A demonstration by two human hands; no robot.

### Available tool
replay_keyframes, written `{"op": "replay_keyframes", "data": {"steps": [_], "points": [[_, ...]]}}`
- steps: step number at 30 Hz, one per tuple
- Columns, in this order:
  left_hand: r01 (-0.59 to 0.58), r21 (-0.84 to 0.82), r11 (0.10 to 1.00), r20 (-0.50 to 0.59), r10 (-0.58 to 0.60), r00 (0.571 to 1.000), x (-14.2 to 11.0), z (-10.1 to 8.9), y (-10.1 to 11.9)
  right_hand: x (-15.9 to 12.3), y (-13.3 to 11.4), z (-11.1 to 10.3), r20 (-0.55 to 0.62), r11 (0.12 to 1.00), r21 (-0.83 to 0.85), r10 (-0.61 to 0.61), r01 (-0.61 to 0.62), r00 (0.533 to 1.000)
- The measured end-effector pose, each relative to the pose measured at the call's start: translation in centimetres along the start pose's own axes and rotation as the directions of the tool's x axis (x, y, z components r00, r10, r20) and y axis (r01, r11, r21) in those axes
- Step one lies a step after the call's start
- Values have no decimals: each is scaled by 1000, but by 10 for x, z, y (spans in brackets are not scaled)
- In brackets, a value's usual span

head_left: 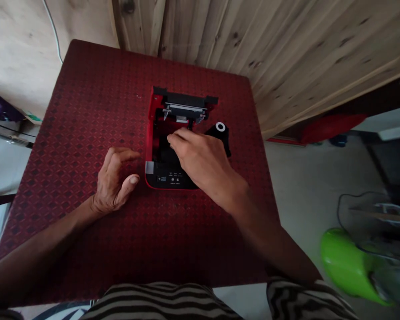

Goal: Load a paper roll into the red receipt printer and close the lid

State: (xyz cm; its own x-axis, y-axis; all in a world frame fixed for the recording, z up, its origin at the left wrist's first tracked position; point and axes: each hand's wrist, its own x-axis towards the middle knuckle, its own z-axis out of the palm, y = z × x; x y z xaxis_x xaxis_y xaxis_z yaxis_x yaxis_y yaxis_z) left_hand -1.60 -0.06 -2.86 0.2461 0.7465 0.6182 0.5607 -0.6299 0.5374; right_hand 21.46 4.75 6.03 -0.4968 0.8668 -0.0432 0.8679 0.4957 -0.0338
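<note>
A small red-and-black machine, which looks like a label printer, stands on the table with its lid raised at the back. My right hand reaches over its open compartment, thumb and fingers pinched together above the dark inside. Whatever those fingers hold, if anything, is hidden. To the left of the machine my left hand rests on the table, thumb and fingers apart, holding nothing. Just right of the machine lies a black piece with a white ring, partly behind my right hand.
The table has a dark red patterned cover. A wooden plank wall rises behind its far edge. On the floor at the right stands a bright green bin-like container, with a cable near it.
</note>
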Motion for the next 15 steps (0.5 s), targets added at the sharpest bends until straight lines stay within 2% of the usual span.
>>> {"op": "replay_keyframes", "data": {"steps": [2,4,10,15], "points": [[42,-25,999,24,-42,999,-5,4,-3,13,-4,-4,120,999,-53,14,-7,993],[70,-58,996,38,-67,997,-6,5,-5,22,-7,-6,168,997,-79,14,-1,986],[114,-89,989,61,-109,992,-5,4,-5,35,-10,-3,196,996,-93,5,13,981],[104,-97,990,67,-98,993,-6,5,-6,38,-9,-4,216,994,-102,-28,51,976]]}}
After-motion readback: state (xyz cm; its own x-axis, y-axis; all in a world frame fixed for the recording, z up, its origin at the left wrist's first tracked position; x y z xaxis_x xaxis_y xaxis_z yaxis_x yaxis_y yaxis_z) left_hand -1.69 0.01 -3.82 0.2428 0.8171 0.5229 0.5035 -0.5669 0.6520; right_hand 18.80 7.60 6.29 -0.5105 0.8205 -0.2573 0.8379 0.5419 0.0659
